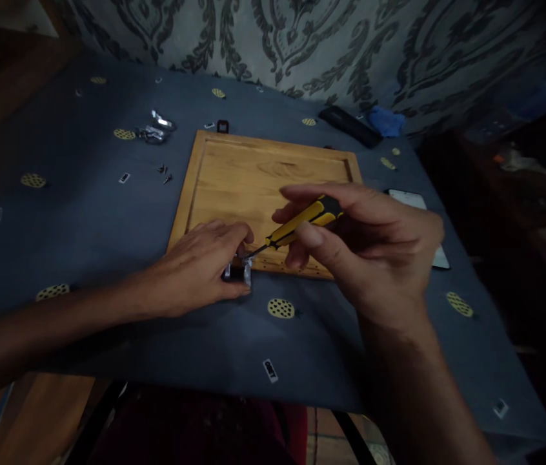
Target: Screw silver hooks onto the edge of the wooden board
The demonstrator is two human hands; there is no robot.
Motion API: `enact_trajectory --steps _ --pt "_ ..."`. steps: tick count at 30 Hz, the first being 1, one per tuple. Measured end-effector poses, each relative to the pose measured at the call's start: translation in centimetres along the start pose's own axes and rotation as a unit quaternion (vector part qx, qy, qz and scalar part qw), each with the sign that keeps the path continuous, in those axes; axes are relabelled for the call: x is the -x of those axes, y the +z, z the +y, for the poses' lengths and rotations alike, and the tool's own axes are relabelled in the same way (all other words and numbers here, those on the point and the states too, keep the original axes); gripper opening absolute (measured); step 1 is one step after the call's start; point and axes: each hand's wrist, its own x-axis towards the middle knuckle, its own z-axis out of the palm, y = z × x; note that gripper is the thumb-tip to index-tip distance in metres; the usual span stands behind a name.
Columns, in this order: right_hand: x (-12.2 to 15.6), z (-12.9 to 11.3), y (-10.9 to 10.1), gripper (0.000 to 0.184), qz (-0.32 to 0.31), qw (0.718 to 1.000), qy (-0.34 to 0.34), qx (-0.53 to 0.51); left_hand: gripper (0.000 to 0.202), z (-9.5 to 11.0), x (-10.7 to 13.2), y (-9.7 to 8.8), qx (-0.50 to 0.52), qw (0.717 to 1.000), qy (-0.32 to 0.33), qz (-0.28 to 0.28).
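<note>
A wooden panel (253, 174) with a raised frame lies on a table covered by a blue patterned cloth (84, 194). At the panel's near edge my left hand (200, 271) pinches a small metal hinge (239, 271) against the wood. My right hand (370, 245) grips a yellow-and-black screwdriver (297, 223), its tip pointing down at the hinge beside my left fingers.
More metal hinges (157, 129) and a few loose screws (164, 173) lie on the cloth at the back left. A black object (350, 126) and a blue cloth (385, 120) lie at the back right, a phone (415, 206) to the right of the panel. A patterned wall stands behind the table.
</note>
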Motion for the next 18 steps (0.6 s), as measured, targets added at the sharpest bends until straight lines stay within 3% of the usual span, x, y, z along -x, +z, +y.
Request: enact_trajectory --steps 2,6,9,18 --pt "-0.1 0.0 0.2 0.015 0.029 0.999 -0.018 0.013 0.039 0.0 0.0 0.0 0.001 1.0 0.002 0.002" --pt "-0.3 0.6 1.0 0.035 0.126 0.988 -0.088 0.028 0.041 -0.2 0.1 0.2 0.0 1.0 0.002 0.007" --pt "-0.3 0.9 1.3 0.031 0.174 0.978 -0.111 0.039 0.04 -0.2 0.1 0.2 -0.001 1.0 0.003 0.01" --pt "0.0 0.9 1.1 0.031 0.149 0.986 -0.07 0.034 0.038 -0.3 0.1 0.3 -0.013 1.0 0.008 0.015"
